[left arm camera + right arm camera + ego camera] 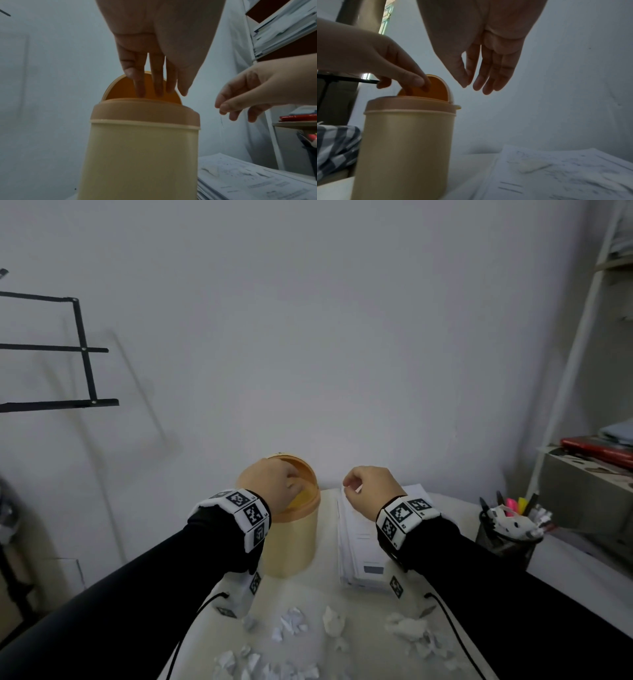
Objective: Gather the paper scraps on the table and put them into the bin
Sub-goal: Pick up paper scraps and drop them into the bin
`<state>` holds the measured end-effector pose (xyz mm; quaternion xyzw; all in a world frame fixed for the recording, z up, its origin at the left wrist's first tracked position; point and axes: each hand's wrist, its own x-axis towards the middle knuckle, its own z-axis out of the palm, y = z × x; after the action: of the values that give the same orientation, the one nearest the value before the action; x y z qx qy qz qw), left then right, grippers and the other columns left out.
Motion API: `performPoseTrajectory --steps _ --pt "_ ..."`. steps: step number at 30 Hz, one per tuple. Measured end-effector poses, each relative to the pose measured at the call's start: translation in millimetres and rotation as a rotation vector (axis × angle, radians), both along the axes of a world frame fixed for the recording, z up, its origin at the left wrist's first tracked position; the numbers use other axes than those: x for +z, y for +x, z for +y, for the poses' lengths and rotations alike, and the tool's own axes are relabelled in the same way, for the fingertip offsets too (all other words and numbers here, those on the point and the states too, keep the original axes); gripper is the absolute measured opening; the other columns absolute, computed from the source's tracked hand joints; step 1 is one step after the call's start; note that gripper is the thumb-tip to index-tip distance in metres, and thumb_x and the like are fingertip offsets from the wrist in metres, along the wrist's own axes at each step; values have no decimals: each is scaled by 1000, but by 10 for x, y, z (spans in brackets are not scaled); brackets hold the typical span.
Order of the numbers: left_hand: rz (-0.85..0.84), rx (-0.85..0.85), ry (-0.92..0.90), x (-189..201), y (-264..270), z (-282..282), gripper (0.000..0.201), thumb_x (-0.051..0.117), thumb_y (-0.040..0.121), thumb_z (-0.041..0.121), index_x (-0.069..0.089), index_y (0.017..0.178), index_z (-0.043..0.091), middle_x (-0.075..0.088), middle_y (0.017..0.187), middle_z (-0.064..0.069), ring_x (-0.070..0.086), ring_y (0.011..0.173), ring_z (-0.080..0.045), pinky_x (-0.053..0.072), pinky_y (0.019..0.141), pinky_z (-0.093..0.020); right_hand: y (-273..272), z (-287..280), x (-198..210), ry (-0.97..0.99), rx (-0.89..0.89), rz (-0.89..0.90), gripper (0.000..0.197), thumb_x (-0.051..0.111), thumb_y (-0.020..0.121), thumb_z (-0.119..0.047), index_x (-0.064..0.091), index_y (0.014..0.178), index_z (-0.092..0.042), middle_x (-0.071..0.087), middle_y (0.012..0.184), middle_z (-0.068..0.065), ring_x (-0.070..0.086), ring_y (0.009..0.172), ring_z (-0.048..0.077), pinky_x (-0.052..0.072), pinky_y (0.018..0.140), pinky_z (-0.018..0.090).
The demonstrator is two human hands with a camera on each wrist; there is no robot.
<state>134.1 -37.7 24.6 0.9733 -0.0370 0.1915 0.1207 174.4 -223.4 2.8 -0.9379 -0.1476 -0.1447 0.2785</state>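
A cream-yellow bin [294, 546] with a tan rim and an orange swing lid [123, 89] stands at the table's back. My left hand [291, 482] reaches over it, and its straight fingers [157, 83] push the lid down and inward. Just right of the bin, level with its rim, my right hand [352, 487] pinches a thin white paper scrap [358, 490] between thumb and forefinger. In the left wrist view the scrap [221, 121] hangs edge-on below the pinch. Several crumpled scraps [291, 619] lie on the table in front of me.
A stack of printed sheets [359, 539] lies directly right of the bin, under my right hand. A black mesh pen holder [507, 539] stands farther right, with a white shelf unit [582, 474] behind it. The wall is close behind the bin.
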Motion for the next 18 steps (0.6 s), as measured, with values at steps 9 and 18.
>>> performPoseTrajectory --steps 9,18 --pt "-15 -175 59 60 20 -638 25 47 90 35 65 103 25 69 105 7 62 95 -16 54 78 -32 159 -679 -143 -252 -164 142 21 54 85 -19 67 101 -21 65 114 1 60 108 20 49 91 27" --pt "395 -203 260 -438 624 -1265 42 48 94 29 47 134 17 51 136 -5 50 123 -23 43 97 -31 361 -1076 -280 -528 -192 310 38 58 89 -14 57 127 -11 54 134 8 54 121 23 45 100 29"
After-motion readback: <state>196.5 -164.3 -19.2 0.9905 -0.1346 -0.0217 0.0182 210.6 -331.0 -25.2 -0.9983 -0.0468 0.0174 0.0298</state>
